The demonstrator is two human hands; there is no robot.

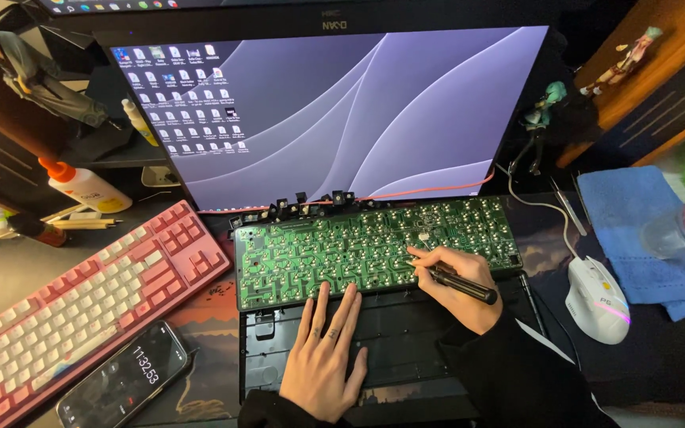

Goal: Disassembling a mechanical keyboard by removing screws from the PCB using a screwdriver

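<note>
I see the green circuit board (374,250) lying flat at the centre of the table (9,277), resting on a black keyboard case (406,349) that sticks out below it toward 6 o'clock. My left hand (325,357) is released, palm down, fingers stretched toward 12 o'clock with the tips touching the board's near edge. My right hand (457,285) is clenched around a black pen-shaped tool (461,284); its tip touches the board just right of centre. At 9 o'clock of the board sits a pink and white keyboard (81,309), tilted, with a phone (128,384) just below it at 7 o'clock. A white mouse (596,299) lies at 3 o'clock, beside a blue cloth (636,230). At 12 o'clock stands a lit monitor (342,111), and a white glue bottle (85,186) lies at 10 o'clock.
</note>
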